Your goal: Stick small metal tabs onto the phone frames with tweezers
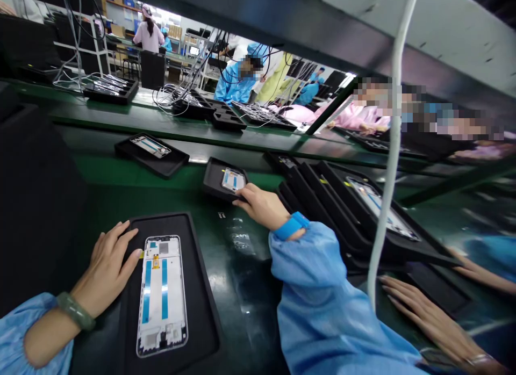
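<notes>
A black tray (203, 305) lies lengthwise in front of me with a white phone frame (174, 297) in it, which has blue strips and a small orange flex piece. My left hand (108, 265) rests on the tray's left edge, fingers stretched out and apart, the thumb close to a yellow tab (141, 254) beside the frame. Farther off, my right hand (262, 204), with a blue wristband, is closed on the near right corner of a smaller-looking black tray (212, 177). In that tray lies another phone frame (233, 179), partly hidden by my fingers.
Another black tray (173, 166) with a frame sits at the far left. Overlapping black trays (322, 203) lean at the right. A white cable (389, 192) hangs down in front. A co-worker's hands (431, 316) are at the lower right. Cables lie on the back shelf (151, 113).
</notes>
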Demonstrator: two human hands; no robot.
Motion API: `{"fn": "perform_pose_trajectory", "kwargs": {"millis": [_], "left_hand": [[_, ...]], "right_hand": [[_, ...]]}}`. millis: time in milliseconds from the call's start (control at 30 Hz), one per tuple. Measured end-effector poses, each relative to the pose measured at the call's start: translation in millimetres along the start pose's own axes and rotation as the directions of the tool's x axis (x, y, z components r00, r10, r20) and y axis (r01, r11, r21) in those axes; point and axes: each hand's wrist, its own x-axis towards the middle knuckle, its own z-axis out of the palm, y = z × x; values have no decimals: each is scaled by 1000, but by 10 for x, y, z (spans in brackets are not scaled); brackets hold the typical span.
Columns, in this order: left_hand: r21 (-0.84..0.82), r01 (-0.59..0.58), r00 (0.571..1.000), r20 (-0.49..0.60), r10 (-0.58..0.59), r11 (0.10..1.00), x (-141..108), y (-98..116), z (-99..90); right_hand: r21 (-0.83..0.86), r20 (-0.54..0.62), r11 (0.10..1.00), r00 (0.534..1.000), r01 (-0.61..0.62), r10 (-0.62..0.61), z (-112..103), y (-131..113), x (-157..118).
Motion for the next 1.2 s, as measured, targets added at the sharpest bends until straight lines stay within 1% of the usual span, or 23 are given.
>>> {"fn": "perform_pose_trajectory", "kwargs": {"millis": [100, 167, 233, 300, 400, 467, 500, 533, 567, 600, 633, 667, 700, 733, 767, 800, 833, 867, 900, 933, 967, 1033, 1200], "left_hand": [[-29, 7, 1000, -21, -7, 1000, 3, -4, 1], [-71, 19, 999, -37, -22, 997, 6, -18, -1], [-135, 60, 997, -42, -66, 989, 10, -37, -8], [-221, 107, 992, -41, -119, 969, 14, -52, -20], [-332, 153, 984, -40, -176, 931, 19, -54, -38], [-343, 175, 980, -33, -198, 923, 22, -43, -47], [-333, 185, 978, -27, -205, 925, 23, -35, -50], [-320, 192, 977, -23, -210, 928, 24, -26, -53], [-309, 196, 977, -20, -212, 931, 25, -16, -56], [-303, 197, 977, -15, -212, 932, 25, -6, -60], [-298, 195, 978, -9, -207, 934, 25, 4, -65], [-293, 188, 980, -2, -197, 938, 24, 14, -71], [-287, 174, 984, 7, -179, 942, 23, 23, -76], [-282, 155, 988, 16, -156, 947, 22, 32, -80], [-278, 133, 991, 23, -131, 951, 21, 39, -83], [-274, 110, 994, 26, -107, 955, 20, 45, -84], [-274, 91, 996, 25, -87, 957, 19, 48, -82], [-280, 77, 997, 22, -74, 957, 17, 50, -80], [-288, 69, 998, 19, -66, 955, 15, 50, -76], [-297, 68, 998, 17, -66, 952, 13, 49, -72], [-305, 72, 997, 16, -71, 950, 11, 47, -68], [-314, 88, 996, 16, -87, 945, 8, 42, -62], [-310, 96, 995, 19, -95, 946, 7, 35, -61]], "right_hand": [[129, -16, 978, 987, 163, -162, -149, -322, -282], [199, 5, 938, 957, 285, -291, -227, -554, -462], [235, 18, 881, 904, 411, -427, -273, -784, -631], [259, 24, 822, 847, 508, -531, -290, -996, -793], [286, 43, 742, 765, 607, -642, -301, -1246, -1020], [343, 61, 674, 701, 654, -711, -317, -1337, -1133], [408, 55, 619, 659, 671, -750, -325, -1350, -1163], [499, 20, 543, 617, 675, -786, -329, -1339, -1170], [603, -52, 446, 590, 662, -805, -324, -1302, -1149], [697, -149, 346, 599, 628, -787, -305, -1238, -1101], [772, -252, 256, 651, 581, -716, -269, -1149, -1027], [829, -335, 197, 746, 524, -576, -215, -1038, -931], [881, -337, 197, 862, 431, -378, -143, -912, -820], [930, -292, 195, 948, 312, -128, -54, -777, -703], [970, -195, 166, 977, 179, 86, 47, -642, -585], [993, -84, 105, 960, 58, 265, 155, -513, -475], [999, 24, 12, 906, -32, 423, 265, -397, -376], [993, 114, -84, 848, -83, 518, 374, -301, -292], [981, 186, -160, 794, -113, 579, 476, -227, -224], [969, 235, -211, 752, -129, 616, 568, -175, -170], [961, 263, -239, 727, -139, 634, 650, -145, -128], [954, 290, -257, 708, -156, 644, 777, -133, -71], [943, 326, -270, 707, -196, 627, 923, -205, 23]]}}
